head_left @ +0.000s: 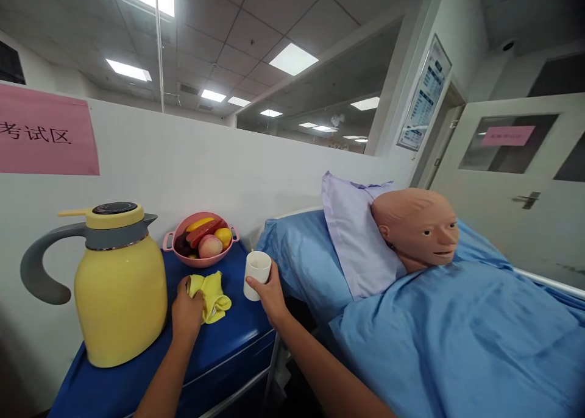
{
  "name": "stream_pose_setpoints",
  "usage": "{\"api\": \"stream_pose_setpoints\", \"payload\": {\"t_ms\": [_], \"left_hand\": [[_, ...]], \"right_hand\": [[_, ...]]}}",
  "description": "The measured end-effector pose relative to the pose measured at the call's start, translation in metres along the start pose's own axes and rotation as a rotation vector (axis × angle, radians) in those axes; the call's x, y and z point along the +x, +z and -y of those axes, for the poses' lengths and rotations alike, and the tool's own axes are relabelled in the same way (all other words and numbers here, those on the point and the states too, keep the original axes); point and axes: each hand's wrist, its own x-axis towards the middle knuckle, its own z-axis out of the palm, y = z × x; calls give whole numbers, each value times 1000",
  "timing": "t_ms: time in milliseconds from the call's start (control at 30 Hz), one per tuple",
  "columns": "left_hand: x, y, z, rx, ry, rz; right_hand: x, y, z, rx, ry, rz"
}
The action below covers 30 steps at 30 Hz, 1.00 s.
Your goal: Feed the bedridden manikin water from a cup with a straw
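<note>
My left hand [187,311] is closed on the edge of a crumpled yellow cloth [212,297], low over the blue top of a bedside cabinet [247,326]. A white mug [257,270] stands upright in the grip of my right hand [270,293], thumb across its front and fingers behind. Whether the mug touches the cabinet top, I cannot tell. Left of the cloth is a large yellow thermos jug [121,296] with a grey handle. Behind the cloth sits a pink bowl [201,262] of fruit.
To the right is a bed with a blue cover [439,339], a lilac pillow [354,241] and a manikin head [418,226]. A white partition wall [205,156] runs behind the cabinet. A white door [498,186] is at far right.
</note>
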Motion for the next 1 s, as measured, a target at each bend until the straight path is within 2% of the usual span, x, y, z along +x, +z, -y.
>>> {"api": "stream_pose_setpoints", "payload": {"t_ms": [100, 333, 633, 800, 1000], "left_hand": [[1, 3, 3, 5, 16, -4], [4, 13, 15, -99, 151, -141], [9, 27, 27, -105, 222, -180], [8, 30, 29, -107, 232, -176], [5, 25, 22, -98, 197, -110]], "right_hand": [[6, 3, -5, 26, -2, 17], [15, 15, -23, 81, -19, 20], [18, 11, -35, 110, -19, 45], [17, 11, -37, 116, -18, 86], [15, 9, -38, 91, -13, 114]]}}
